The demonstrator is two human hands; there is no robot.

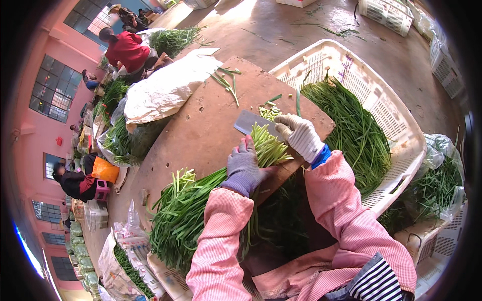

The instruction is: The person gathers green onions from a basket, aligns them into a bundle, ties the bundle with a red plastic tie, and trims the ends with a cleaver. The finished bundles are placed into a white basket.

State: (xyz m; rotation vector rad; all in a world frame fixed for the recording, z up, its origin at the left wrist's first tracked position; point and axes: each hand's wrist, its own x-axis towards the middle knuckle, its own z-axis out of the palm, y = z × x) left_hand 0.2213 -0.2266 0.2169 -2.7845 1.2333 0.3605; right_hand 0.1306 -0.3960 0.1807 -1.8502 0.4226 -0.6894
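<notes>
My left hand (244, 168), in a purple-grey glove, is closed over a bunch of long green garlic chives (268, 146) on a brown wooden board (186, 135). Their pale cut ends point away from me and to the right. In a white glove, my right hand (300, 134) grips a cleaver; its handle is hidden inside the fist. The broad grey cleaver blade (247, 122) lies just beyond the stem ends. Short trimmed stem pieces (270, 111) sit past the blade. Another heap of chives (188, 215) hangs over the board's near left edge, beside my left forearm.
A white plastic crate (401, 125) to the right holds more long green chives (349, 130). A white sack (170, 88) lies at the board's far left. Loose leaves (227, 85) are on the board. Several people sit at the left, one in red (128, 51). More crates (386, 15) stand at far right.
</notes>
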